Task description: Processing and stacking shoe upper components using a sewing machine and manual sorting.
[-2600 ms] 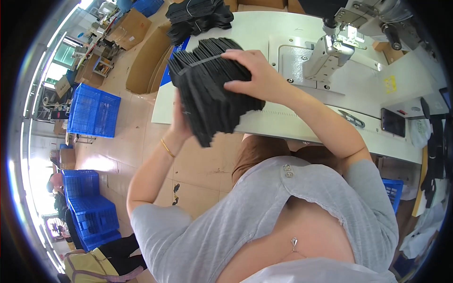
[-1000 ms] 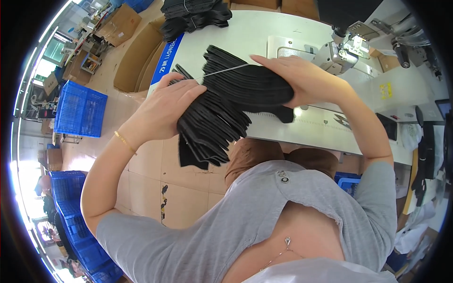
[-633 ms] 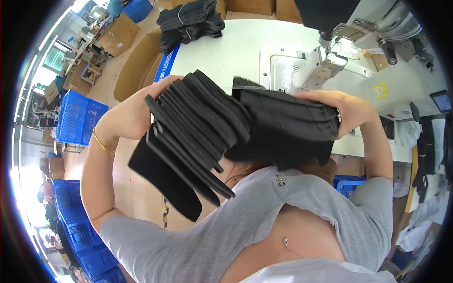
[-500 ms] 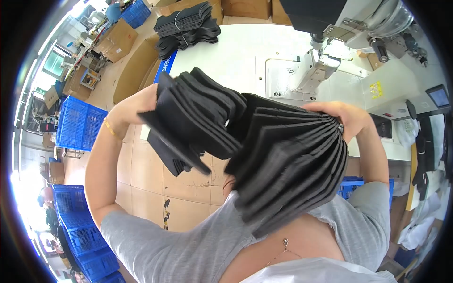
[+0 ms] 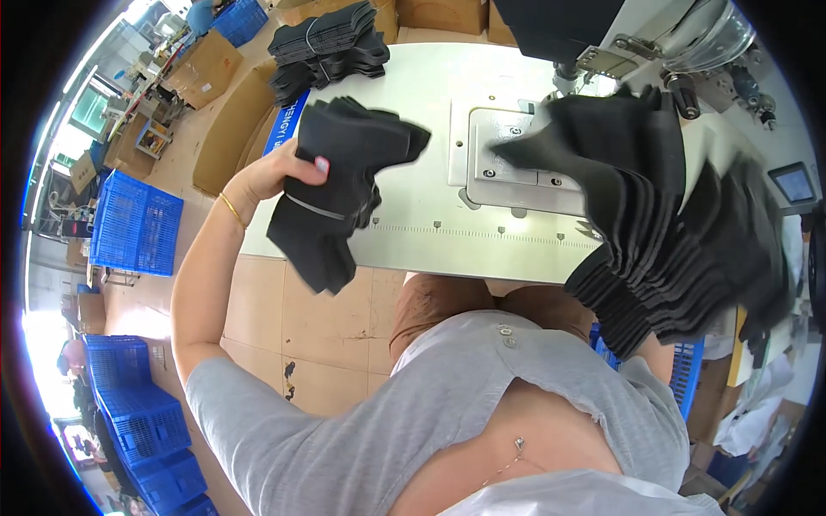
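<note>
A bundle of black cut pieces (image 5: 348,142), tied round with a thin grey band, hangs over the left part of the white table. My left hand (image 5: 288,169) is closed on its left edge, thumb on top. To the right, a thick stack of black cut pieces (image 5: 632,185) is fanned out in the air, its right side blurred by motion. My right hand is hidden behind this stack; only a bit of the forearm (image 5: 659,357) shows below it. The raised stack goes with that arm.
A machine head (image 5: 564,26) stands over the white table (image 5: 404,198) with its metal plate (image 5: 503,159). More tied black bundles (image 5: 331,43) lie at the table's far left corner. Blue crates (image 5: 138,225) and cardboard boxes (image 5: 202,67) are on the left; a small screen (image 5: 792,182) is at right.
The two lots of black pieces, close together before, are now apart. The fanned stack has swung right and now covers my right hand. The tied bundle has turned, so its band shows.
</note>
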Demonstrator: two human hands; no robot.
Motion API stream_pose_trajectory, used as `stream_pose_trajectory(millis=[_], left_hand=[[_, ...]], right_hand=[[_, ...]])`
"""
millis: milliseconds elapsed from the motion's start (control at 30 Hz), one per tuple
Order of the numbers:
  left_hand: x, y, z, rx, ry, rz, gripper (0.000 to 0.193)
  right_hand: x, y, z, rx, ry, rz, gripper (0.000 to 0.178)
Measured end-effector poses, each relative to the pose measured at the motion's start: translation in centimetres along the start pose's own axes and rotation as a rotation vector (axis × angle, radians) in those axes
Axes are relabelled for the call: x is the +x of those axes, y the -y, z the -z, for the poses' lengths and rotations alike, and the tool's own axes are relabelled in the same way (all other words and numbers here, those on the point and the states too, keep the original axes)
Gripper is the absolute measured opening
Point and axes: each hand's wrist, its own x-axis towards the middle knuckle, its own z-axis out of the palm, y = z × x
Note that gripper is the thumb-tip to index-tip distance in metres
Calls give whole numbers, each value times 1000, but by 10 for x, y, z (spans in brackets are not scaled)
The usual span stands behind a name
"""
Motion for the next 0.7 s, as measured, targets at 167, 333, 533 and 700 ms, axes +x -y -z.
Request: stream_pose_trajectory(millis=[167, 333, 533, 700], left_hand=[[61, -47, -17, -346, -221, -37, 54], [194, -80, -40, -634, -404, -215, 68], [325, -59, -42, -1147, -511, -103, 75], [369, -54, -100, -1139, -1028, 227, 106]], right_hand=[[12, -11, 71, 49, -91, 38, 119], [98, -6, 132, 72, -189, 93, 119], [75, -21, 124, 88, -277, 169, 119], [30, -37, 123, 82, -410, 222, 118]])
